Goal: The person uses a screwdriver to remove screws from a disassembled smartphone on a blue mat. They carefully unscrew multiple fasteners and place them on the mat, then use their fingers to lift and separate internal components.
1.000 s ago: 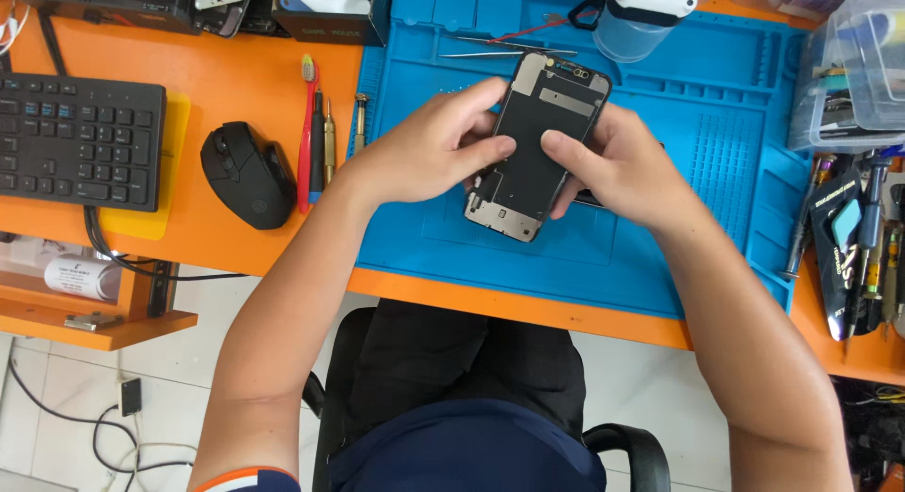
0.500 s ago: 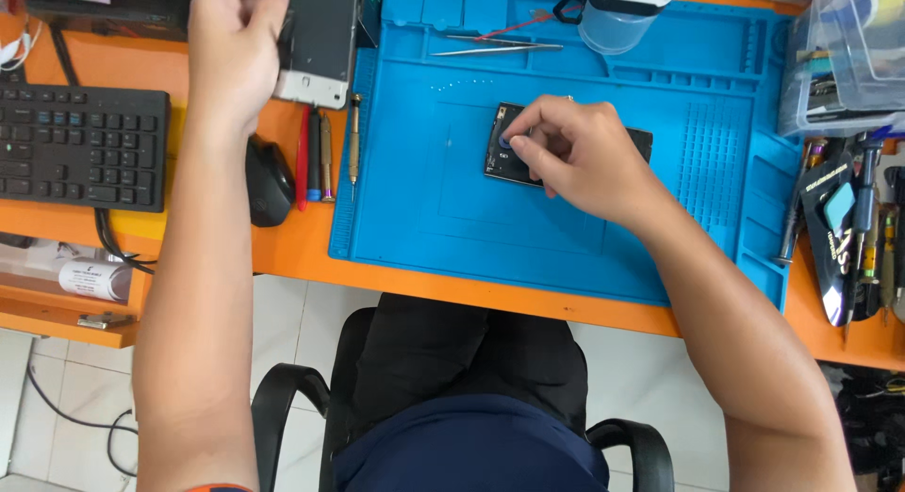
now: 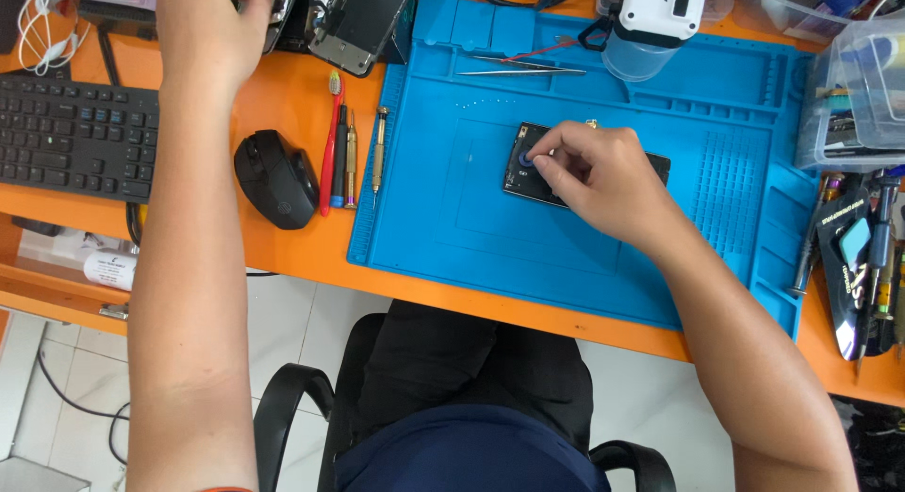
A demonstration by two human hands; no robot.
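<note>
A dark opened phone body (image 3: 515, 179) lies in the middle of the blue work mat (image 3: 452, 223). My right hand (image 3: 599, 176) rests on it, thumb and forefinger pinched on a small blue round piece (image 3: 525, 159) at the phone's left end. My left hand (image 3: 207, 35) is stretched to the back left of the orange desk, its fingers on a dark object (image 3: 286, 16) at the frame's top edge. A detached phone screen (image 3: 363, 23) lies just right of that hand. The fingertips are cut off by the frame.
A black mouse (image 3: 275, 178) and keyboard (image 3: 75, 139) sit left of the mat, with a red toothbrush (image 3: 328, 143) and small screwdrivers (image 3: 379, 148) alongside. Tweezers (image 3: 518, 68) and a white device (image 3: 650, 21) lie at the mat's back. Plastic boxes (image 3: 853, 87) and hand tools (image 3: 858, 266) crowd the right.
Both hands held the phone a second ago. The screen has come off and my left hand carried it to the back left. My right hand laid the body on the mat and stays there.
</note>
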